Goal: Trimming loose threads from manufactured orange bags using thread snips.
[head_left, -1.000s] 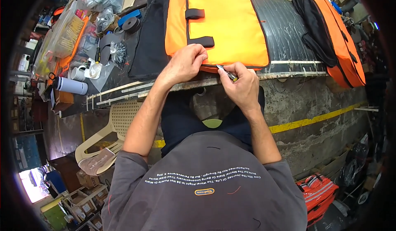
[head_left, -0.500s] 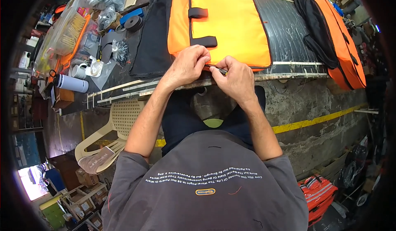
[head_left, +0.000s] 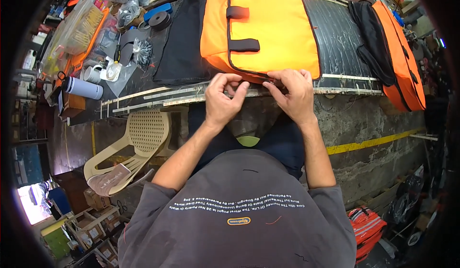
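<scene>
Person seen from above: dark grey short-sleeved T-shirt with several lines of small white print across the chest and a small oval yellow-outlined emblem below them; dark navy trousers; forearms bare from the sleeve hems down; left hand [head_left: 221, 102] and right hand [head_left: 293, 95] bare, without gloves

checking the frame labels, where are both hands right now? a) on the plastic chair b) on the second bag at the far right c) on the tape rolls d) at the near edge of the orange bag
d: the left hand and right hand both pinch at the near edge of the orange bag lying on the bench, well apart from the chair, the tape rolls and the second bag.
</scene>
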`<state>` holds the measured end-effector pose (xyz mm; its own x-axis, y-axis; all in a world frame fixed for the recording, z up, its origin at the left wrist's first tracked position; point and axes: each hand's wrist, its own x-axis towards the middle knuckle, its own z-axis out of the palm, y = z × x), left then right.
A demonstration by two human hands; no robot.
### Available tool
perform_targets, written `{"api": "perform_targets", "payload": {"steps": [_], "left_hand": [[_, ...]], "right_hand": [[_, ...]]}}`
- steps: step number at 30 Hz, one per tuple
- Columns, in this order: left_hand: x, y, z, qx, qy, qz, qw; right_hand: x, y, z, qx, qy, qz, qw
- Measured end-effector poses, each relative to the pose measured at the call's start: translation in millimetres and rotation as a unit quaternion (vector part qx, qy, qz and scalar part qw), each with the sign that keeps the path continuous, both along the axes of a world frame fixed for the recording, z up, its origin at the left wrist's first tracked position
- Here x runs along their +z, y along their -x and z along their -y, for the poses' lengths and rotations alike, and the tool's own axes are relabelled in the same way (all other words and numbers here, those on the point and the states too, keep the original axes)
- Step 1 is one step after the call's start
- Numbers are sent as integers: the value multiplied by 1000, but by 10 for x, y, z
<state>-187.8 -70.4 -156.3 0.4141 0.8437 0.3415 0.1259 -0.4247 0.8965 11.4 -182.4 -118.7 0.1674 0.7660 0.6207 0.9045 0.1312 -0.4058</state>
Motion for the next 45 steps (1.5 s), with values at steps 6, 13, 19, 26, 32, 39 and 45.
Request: {"api": "perform_targets", "payload": {"steps": [6,13,19,26,32,39,45], "left_hand": [[-90,-236,21,23,100,40,994],[-129,-229,70,1,100,72,992],[-129,-243,57,-8,122,84,989],[-128,-253,68,-16,125,87,988],[-131,-231,95,-17,107,74,991],[-128,-269,82,-8,252,120,960],[-153,-429,90,11,360,243,901]], "right_hand": [[-10,-66,-71,46,-24,99,994],[-40,-75,-152,63,-35,157,985],[-83,-95,-181,67,-34,169,983],[-103,-117,-236,70,-42,199,977],[-140,-171,-248,87,-37,192,977],[-139,-184,-227,86,-63,154,982],[-142,-196,-216,84,-71,156,982]]}}
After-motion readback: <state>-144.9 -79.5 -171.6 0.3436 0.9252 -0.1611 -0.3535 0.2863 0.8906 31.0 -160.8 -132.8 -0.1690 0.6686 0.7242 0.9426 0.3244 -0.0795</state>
